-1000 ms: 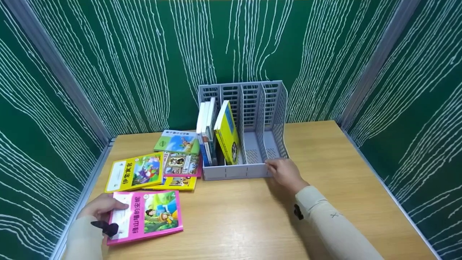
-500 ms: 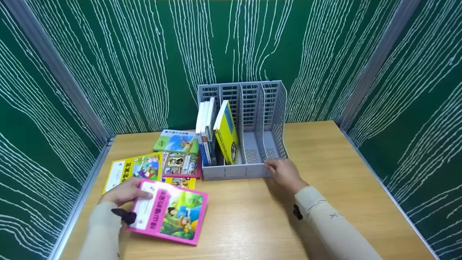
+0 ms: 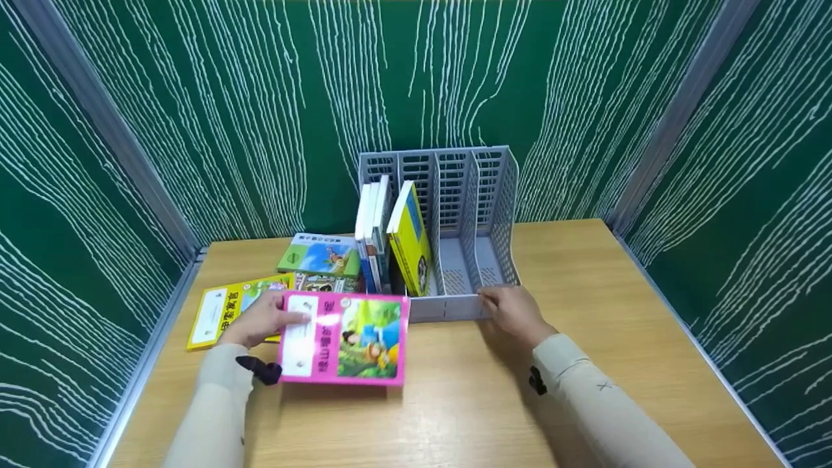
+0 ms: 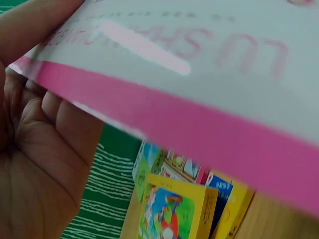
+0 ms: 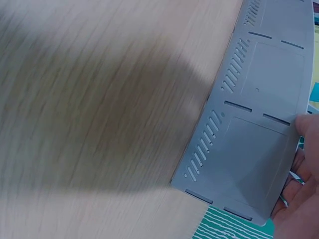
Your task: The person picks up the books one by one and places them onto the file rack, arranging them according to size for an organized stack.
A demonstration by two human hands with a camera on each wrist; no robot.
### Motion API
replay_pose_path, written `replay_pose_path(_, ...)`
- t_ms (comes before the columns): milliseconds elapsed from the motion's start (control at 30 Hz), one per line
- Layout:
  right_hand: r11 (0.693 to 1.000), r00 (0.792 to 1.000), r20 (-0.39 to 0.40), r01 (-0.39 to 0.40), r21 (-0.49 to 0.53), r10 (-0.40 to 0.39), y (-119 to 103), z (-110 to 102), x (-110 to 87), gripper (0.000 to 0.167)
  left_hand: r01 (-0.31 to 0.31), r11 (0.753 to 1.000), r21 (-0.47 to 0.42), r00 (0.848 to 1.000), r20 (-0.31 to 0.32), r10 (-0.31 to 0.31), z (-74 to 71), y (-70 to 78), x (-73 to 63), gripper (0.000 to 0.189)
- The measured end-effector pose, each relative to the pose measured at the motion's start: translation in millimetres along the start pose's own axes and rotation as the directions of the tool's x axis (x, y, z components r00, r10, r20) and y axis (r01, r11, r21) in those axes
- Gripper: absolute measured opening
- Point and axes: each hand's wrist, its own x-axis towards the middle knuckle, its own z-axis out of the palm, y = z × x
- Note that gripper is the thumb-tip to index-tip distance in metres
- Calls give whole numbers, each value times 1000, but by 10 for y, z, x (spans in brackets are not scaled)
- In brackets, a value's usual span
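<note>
My left hand [image 3: 257,318] grips a pink-bordered picture book [image 3: 370,338] by its left edge, thumb on the cover and fingers underneath. The book is raised over the table, its far right corner overlapping the organizer's front in the head view. Close up in the left wrist view, the pink book [image 4: 199,114] fills the upper part, thumb on top. With my right hand [image 3: 517,315] I pinch the front lip of the grey file organizer [image 3: 455,307] near its right end. In the right wrist view, fingers [image 5: 306,164] curl over the lip of the organizer's front panel [image 5: 254,149].
Several books stand in the organizer's two left compartments: white-edged books [image 3: 370,227] and a leaning yellow book [image 3: 411,247]. Left of it lie a green book [image 3: 322,253] and a yellow book [image 3: 221,312], overlapping others. Green walls [image 3: 247,97] enclose the table [image 3: 455,403].
My left hand has lifted the pink book from the table's left side and carried it right and forward, toward the organizer. The right hand has stayed on the organizer's lip.
</note>
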Motion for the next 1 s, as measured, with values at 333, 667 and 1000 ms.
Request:
replay_pose_path(333, 999, 999, -1, -47, -3, 47, -159, -161, 23, 37, -48, 989, -143, 994, -101, 34, 228, 115, 133, 51)
replay_pose_path(667, 974, 928, -298, 227, -25, -224, -662, -430, 3, 59, -109, 947, -303, 987, -149, 66, 521, 347, 288, 47)
replay_pose_path(1000, 918, 875, -278, 381, -108, -396, -1072, -572, -102, 76, -126, 930, -346, 971, -234, 45, 833, 659, 361, 41)
